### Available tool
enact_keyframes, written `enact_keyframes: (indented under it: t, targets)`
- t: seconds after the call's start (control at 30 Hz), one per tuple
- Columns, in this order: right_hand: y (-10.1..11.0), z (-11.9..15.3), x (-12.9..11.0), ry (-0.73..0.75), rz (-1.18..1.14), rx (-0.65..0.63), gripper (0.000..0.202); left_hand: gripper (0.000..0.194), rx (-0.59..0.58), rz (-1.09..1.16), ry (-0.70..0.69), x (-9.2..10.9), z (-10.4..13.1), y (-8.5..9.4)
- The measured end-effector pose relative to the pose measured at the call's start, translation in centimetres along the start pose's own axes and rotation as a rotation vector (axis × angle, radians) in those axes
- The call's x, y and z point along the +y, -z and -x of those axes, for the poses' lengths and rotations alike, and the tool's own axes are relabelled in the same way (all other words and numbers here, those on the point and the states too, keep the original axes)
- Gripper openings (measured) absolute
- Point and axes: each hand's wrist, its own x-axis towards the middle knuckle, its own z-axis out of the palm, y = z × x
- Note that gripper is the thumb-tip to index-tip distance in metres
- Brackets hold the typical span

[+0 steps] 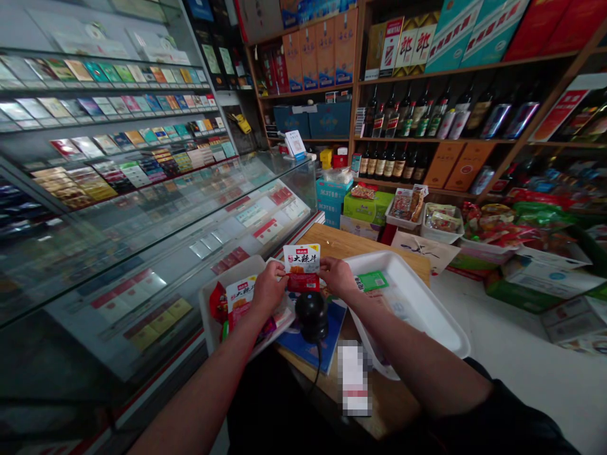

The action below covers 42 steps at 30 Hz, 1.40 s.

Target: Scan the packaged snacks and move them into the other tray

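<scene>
A white and red snack packet (302, 266) is held upright between my two hands, front towards me. My left hand (270, 285) pinches its left edge, and my right hand (337, 277) grips its right edge. Just below it stands a round black device (312, 314) with a cable, on a blue booklet (303, 347). To the left, a white tray (205, 319) holds a similar packet (238, 296) and other bagged snacks. Under my right forearm, a larger white tray (443, 319) contains a green packet (372, 280) and other packages.
A glass display counter (190, 221) runs along the left. Both trays rest on a wooden table (322, 239). A blurred white object (355, 379) lies near its front. Snack boxes (367, 205) and bottle shelves stand behind.
</scene>
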Motion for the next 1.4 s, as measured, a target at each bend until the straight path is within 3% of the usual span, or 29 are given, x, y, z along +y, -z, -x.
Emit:
enact_keyframes:
  t: [0.53, 0.9, 1.13, 1.4]
  targets:
    - [-1.2, -0.7, -0.5, 0.015, 0.038, -0.008, 0.023, 0.019, 0.043, -0.013, 0.050, -1.0, 0.1, 0.2]
    - [-2.0, -1.4, -3.9, 0.010, -0.030, -0.010, 0.025, 0.013, 0.119, 0.156, 0.081, -0.5, 0.1, 3.8]
    - [-5.2, -0.8, -6.8, 0.010, 0.014, -0.069, 0.033, 0.015, 0.175, 0.130, 0.144, -3.5, 1.8, 6.2]
    - [-9.8, 0.2, -9.1, -0.011, 0.080, -0.147, 0.038, 0.027, 0.186, 0.128, 0.337, -7.4, 3.7, 8.6]
